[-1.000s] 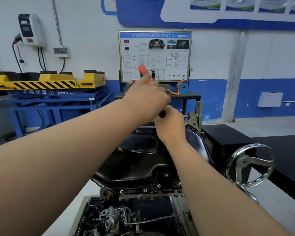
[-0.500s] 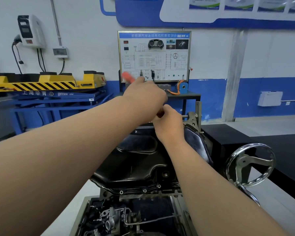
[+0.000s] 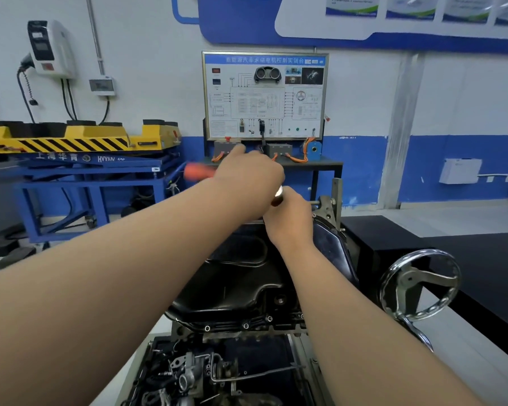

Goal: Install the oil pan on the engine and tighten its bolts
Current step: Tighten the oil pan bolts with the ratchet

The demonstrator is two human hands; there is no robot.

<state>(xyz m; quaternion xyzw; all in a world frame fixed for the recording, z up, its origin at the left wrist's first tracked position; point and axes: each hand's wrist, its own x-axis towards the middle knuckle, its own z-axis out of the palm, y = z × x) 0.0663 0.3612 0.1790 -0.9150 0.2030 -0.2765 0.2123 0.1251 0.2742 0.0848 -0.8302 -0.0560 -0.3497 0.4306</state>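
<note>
The engine (image 3: pixel 194 373) is sitting low, and the black oil pan (image 3: pixel 241 276) is lying on top of it. At the pan's far edge, the left hand (image 3: pixel 247 177) is gripping an orange-handled wrench (image 3: pixel 197 172), and the right hand (image 3: pixel 291 221) is holding its shiny metal end. Small bolts (image 3: pixel 246 326) are sitting along the pan's near edge.

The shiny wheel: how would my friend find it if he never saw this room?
Start at the big black oil pan in the middle of the picture. Look just to its right, in front of the black platform. The handwheel is the only round, shiny silver thing there, with spokes inside its rim.
</note>
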